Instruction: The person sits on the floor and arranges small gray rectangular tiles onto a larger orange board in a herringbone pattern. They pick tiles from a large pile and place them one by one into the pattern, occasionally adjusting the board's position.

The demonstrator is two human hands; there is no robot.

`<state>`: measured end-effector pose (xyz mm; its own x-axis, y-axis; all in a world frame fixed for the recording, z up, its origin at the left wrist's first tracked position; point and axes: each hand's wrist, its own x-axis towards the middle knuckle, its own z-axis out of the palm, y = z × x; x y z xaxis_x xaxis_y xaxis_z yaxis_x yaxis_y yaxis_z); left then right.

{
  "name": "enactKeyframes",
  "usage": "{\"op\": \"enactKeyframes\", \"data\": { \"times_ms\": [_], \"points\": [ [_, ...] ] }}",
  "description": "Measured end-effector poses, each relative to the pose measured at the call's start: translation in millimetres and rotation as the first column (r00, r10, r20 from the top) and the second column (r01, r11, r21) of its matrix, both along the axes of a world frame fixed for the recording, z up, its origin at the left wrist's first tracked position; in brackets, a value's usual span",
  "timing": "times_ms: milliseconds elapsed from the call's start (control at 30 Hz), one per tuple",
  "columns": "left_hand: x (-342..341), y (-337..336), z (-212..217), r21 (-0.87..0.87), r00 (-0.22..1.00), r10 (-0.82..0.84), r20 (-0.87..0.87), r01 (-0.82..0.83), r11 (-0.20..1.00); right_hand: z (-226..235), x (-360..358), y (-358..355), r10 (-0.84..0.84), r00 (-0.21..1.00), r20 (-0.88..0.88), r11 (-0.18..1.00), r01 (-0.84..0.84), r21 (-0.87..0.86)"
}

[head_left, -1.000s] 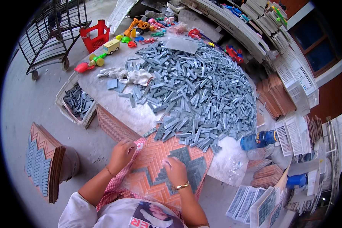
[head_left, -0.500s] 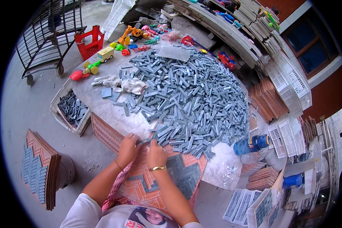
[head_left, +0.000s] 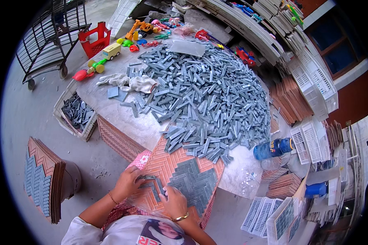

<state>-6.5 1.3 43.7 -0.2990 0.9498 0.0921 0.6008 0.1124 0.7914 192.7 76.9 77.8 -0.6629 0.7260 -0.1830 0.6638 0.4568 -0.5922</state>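
A reddish herringbone-grooved board lies tilted in front of me, its right part filled with grey tile strips. On its left side sit a few more grey strips. My left hand is at the board's left edge, fingers curled and closed on the end of a grey tile strip. Close by, my right hand presses down on the board between the two grey areas, thumb and forefinger pinched; what they hold is hidden. Beyond the board spreads a large heap of loose grey tile strips.
White gloves and several toys lie left of the heap. A blue bottle lies at its right. A crate of dark pieces and stacked boards stand left; white baskets stand at right.
Both hands have moved from the heap's near edge back toward me, down onto the board. They are farther apart, with the right hand lower and the left nearer the board's left edge.
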Motion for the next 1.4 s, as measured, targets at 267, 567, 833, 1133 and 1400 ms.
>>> {"op": "enactKeyframes", "data": {
  "times_ms": [267,567,833,1133,1400],
  "points": [
    [0.6,-7.8,9.1,-0.017,1.000,-0.016,0.013,0.016,1.000,-22.1,-11.3,13.9,0.054,0.984,-0.172,0.985,-0.024,0.171],
    [2.5,-11.0,6.2,0.004,1.000,-0.001,0.002,0.001,1.000,-25.0,-18.9,11.1,0.048,0.989,-0.137,0.999,-0.048,0.009],
    [1.3,-13.8,10.0,-0.043,1.000,-0.019,0.001,0.019,0.999,-9.2,-23.2,15.4,0.051,0.998,-0.026,0.999,-0.050,0.012],
    [3.2,-16.5,8.3,0.014,0.999,-0.033,0.004,0.033,0.999,-20.5,-17.7,17.2,0.162,0.987,-0.021,0.986,-0.161,0.045],
    [4.2,-22.0,8.9,0.000,0.996,-0.045,-0.074,0.045,0.999,-26.6,-18.2,19.4,0.174,0.974,-0.145,0.984,-0.168,0.053]
  ]
}}
